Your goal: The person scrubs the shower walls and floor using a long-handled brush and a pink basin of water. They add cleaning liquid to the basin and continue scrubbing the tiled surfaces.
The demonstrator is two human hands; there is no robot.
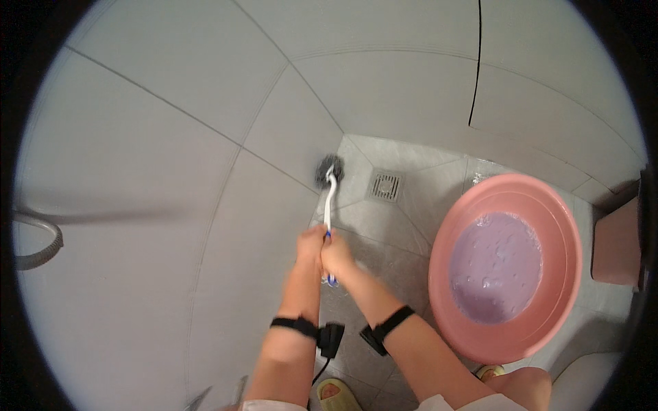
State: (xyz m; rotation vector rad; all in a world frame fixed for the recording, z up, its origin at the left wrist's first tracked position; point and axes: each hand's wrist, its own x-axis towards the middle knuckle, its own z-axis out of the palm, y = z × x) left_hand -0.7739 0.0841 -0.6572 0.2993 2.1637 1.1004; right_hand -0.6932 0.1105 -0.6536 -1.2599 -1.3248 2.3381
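Both of my hands grip the white and blue handle of a long scrub brush [329, 205]. My left hand [310, 245] and my right hand [336, 253] sit side by side on it, fingers wrapped round. The handle's blue end [332, 281] sticks out below my hands. At the far end, the dark round bristle head [328, 171] is blurred; it lies against the foot of the grey tiled wall [267, 180], close to the room's corner. A square metal floor drain [386, 186] is set in the tiles just right of the brush head.
A large pink plastic basin [563, 241] of sudsy purple-tinted liquid [496, 272] stands on the right. Beyond it is a pink bin [617, 246]. A grey flexible hose [49, 251] hangs at the left wall. Black straps [295, 323] circle my forearms; a yellow-green slipper [339, 395] shows below.
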